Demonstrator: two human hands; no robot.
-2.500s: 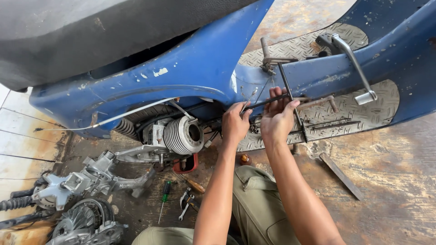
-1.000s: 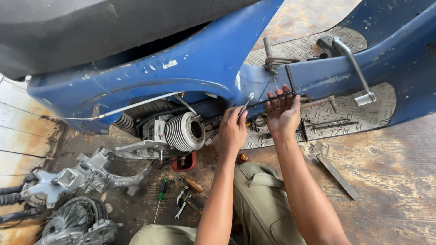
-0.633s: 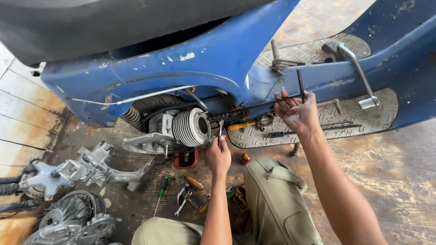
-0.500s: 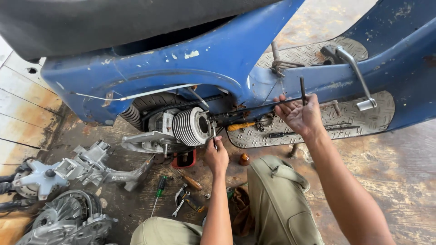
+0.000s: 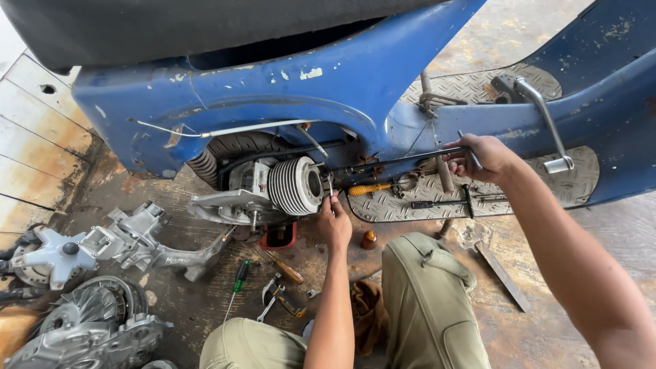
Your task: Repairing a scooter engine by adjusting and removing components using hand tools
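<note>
A blue scooter body (image 5: 342,89) lies tilted over a finned silver engine cylinder (image 5: 295,186). My right hand (image 5: 478,156) is closed on the T-handle end of a long black socket wrench (image 5: 396,161) that reaches left toward the cylinder. My left hand (image 5: 333,220) sits just right of the cylinder's open face, with its fingers pinched around the wrench's socket end at a stud there. An orange-handled screwdriver (image 5: 372,188) lies on the checkered footboard (image 5: 519,191) between my hands.
Silver engine casings (image 5: 89,246) and a clutch assembly (image 5: 96,314) lie on the floor at left. A green screwdriver (image 5: 239,277), pliers (image 5: 277,295), a second T-wrench (image 5: 451,202) and a flat metal bar (image 5: 502,275) are scattered around my knees. A chrome kick lever (image 5: 547,123) sticks out at right.
My left hand dropped from beside the right hand down to the cylinder's studs. The long wrench now spans from my right hand to the cylinder. The view shifted left.
</note>
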